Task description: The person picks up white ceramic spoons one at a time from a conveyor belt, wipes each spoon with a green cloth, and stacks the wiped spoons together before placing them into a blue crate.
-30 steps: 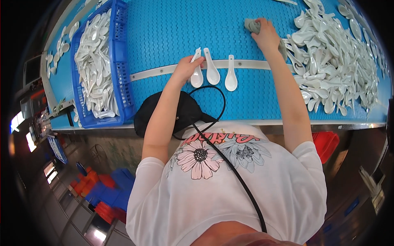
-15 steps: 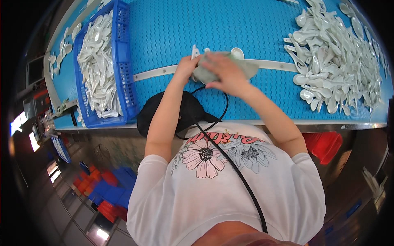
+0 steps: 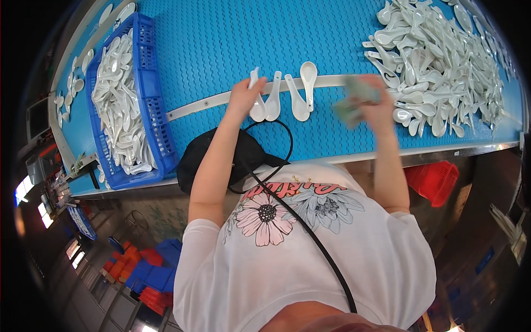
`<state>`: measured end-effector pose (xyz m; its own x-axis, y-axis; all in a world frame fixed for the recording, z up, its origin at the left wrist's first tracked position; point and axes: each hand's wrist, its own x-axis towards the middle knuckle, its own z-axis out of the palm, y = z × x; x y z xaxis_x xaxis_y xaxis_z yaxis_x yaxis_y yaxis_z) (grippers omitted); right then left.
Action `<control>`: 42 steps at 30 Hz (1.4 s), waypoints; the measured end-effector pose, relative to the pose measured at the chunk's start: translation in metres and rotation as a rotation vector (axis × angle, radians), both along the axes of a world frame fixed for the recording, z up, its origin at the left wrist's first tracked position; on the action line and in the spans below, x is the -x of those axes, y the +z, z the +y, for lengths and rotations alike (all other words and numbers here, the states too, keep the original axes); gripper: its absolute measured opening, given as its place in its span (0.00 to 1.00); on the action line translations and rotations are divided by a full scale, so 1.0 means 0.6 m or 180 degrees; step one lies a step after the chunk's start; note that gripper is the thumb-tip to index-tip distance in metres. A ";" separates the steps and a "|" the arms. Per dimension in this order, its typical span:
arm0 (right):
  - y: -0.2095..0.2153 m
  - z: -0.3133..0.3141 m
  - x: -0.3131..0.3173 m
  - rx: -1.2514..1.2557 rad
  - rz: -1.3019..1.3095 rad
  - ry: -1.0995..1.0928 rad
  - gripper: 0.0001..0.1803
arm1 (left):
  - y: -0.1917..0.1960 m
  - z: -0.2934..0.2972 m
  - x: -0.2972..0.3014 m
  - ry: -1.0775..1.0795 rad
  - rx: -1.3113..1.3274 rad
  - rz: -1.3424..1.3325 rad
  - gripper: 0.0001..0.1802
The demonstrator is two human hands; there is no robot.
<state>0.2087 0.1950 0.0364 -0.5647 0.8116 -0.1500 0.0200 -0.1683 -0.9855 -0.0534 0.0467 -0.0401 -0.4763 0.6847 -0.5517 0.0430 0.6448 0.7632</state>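
Observation:
My left hand [image 3: 242, 97] pinches the handle of a white ceramic spoon [image 3: 257, 112], its bowl pointing toward me. Right beside it lies a second white spoon [image 3: 272, 106], also bowl-down toward me. Farther right are a third spoon [image 3: 298, 104] and a fourth [image 3: 308, 73], the latter with its bowl facing away from me; these lie across the white strip [image 3: 326, 81] on the blue belt. My right hand [image 3: 380, 105], blurred by motion, is closed on a grey-green cloth [image 3: 354, 99] near the spoon pile.
A large heap of white spoons [image 3: 437, 66] covers the belt's right side. At left stands a blue plastic basket [image 3: 145, 72] full of spoons. A black bag-like item [image 3: 207, 160] and a black cable [image 3: 290, 141] lie at the near edge. A red container [image 3: 434, 180] sits below it.
My right hand with the cloth has swung right, off the spoons, uncovering the row. My left hand still holds its spoon. The view has shifted slightly.

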 end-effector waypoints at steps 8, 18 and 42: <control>-0.067 0.140 -0.255 -0.3280 -0.3865 -0.0018 0.41 | 0.067 0.109 -0.106 -0.1399 0.0681 0.2010 0.52; -0.064 -0.040 -0.078 -0.1971 -0.2957 0.0106 0.26 | 0.015 0.092 -0.049 -0.1413 0.0316 0.1026 0.33; -0.091 -0.143 0.153 -0.3302 -0.1549 0.1872 0.27 | -0.002 -0.010 0.016 0.0749 -0.0531 -0.0824 0.13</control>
